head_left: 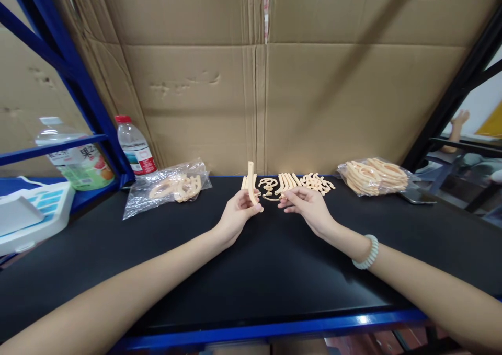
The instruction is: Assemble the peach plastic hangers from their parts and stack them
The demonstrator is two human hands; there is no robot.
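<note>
My left hand (237, 213) is closed around a pale, slightly curved wooden strip (251, 180), which stands nearly upright above the black table. To its right, my right hand (308, 207) has its thumb and fingertips pinched together; whatever sits between them is too small to make out. Just beyond the hands lie more pale pieces: a row of curved strips (288, 181), a pile of small curved pieces (317, 182), and an arched piece (269, 182) with smaller bits below it. A few strips behind my left hand are partly hidden.
A clear bag of pale pieces (172, 185) lies left, another bag (374, 176) right, beside a dark flat phone-like object (419, 195). Two bottles, red-capped (135, 148) and larger (76, 156), stand left near a white-and-blue device (37, 214). Cardboard (204, 93) walls the back. Another person's hand (459, 118) shows far right.
</note>
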